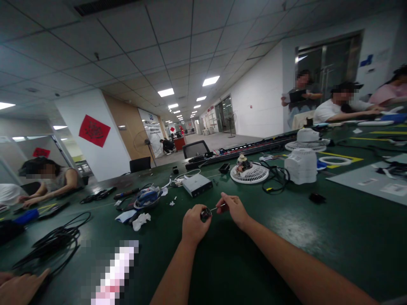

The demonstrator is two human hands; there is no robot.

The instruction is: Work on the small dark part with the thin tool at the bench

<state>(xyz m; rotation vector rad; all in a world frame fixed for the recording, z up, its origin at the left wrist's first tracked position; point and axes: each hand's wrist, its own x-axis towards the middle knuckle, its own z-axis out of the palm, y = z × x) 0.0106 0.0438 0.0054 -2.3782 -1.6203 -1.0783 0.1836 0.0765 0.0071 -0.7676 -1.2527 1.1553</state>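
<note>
Nearest, a blurred pale strip (116,273) lies left of my forearms, and beyond it another person's hand (22,288) reaches in beside a loose coil of smooth black cable (57,237). My left hand (194,222) is curled tightly around a small, rounded, glossy dark piece (205,214), held just above the green tabletop (365,228) straight ahead of me. My right hand (234,208) pinches a slim dark reddish piece, mostly covered by my fingers; a thin, straight metal rod (214,209) bridges the two, though I cannot tell which one it belongs to. To do this well, I judge that I should keep the rod in line with the rounded piece, brace it with the left and let the right make small, light movements, fingertips clear of any point. Farther out sit a crumpled, soft white tissue (141,221), a boxy grey metal case (197,185) with a black front, a round white slotted plastic grille (249,173) bearing a motor-like core, and a chunky white plastic housing (300,167) with rounded corners. Behind them a long dark rail (251,147) runs along the table, with people seated well apart on both sides.
</note>
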